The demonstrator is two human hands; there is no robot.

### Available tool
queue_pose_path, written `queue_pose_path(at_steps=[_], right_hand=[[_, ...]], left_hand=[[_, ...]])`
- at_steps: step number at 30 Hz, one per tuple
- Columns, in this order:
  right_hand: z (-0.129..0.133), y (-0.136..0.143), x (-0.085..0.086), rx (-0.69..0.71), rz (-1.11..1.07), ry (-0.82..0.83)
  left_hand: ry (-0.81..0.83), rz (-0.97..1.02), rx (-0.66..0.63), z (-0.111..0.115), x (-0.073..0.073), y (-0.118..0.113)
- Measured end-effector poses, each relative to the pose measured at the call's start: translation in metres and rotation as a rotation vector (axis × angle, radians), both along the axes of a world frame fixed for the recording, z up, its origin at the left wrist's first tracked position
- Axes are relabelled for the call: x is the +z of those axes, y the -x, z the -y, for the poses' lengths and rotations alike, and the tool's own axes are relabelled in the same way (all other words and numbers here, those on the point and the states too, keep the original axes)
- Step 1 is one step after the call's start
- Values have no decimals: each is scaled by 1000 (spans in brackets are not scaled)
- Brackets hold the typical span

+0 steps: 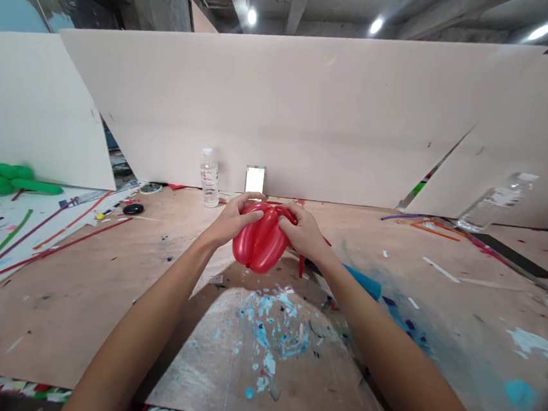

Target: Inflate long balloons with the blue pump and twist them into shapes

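A shiny red balloon [261, 243], folded into several bulging lobes, is held up over the middle of the table. My left hand [235, 218] grips its upper left side, the thumb pressed on the front. On the upper right, my right hand [302, 227] holds it with bent fingers and thumb against the lobes. The fingertips behind the balloon are partly hidden. A thin red strip hangs below my right hand. Just beyond the hands, a small bright-screened device [256, 179] leans against the white board.
Paint-stained wooden table [98, 318] with a blue cylinder [362, 280] beyond my right forearm. Water bottles [210, 180] stand by the white boards [284, 103]. Uninflated balloons [46, 253] and a green balloon shape [12, 179] lie left; a black strip [511, 254] lies right.
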State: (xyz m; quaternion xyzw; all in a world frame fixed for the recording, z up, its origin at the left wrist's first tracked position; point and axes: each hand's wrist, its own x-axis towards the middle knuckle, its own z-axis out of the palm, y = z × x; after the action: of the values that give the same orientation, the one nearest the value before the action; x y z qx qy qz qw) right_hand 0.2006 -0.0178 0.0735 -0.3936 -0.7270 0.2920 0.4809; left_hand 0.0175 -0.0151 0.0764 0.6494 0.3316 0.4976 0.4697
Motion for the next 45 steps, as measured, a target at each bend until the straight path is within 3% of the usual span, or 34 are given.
queue_pose_path(at_steps=[9, 14, 22, 26, 34, 41, 45], right_hand=[[-2, -5, -3, 205, -185, 327], [-5, -6, -7, 222, -230, 416], [-20, -13, -8, -21, -353, 287], [-19, -15, -4, 30, -377, 297], [-18, -9, -12, 152, -487, 418], [-23, -9, -16, 1, -434, 314], [-26, -12, -19, -111, -377, 198]], left_hand=[[111, 160, -42, -7, -10, -2], [210, 212, -73, -6, -12, -5], [221, -129, -75, -12, -19, -3], [245, 38, 11, -17, -22, -4], [373, 355, -73, -20, -28, -2], [411, 387, -122, -17, -27, -9], [461, 339, 18, -22, -33, -14]])
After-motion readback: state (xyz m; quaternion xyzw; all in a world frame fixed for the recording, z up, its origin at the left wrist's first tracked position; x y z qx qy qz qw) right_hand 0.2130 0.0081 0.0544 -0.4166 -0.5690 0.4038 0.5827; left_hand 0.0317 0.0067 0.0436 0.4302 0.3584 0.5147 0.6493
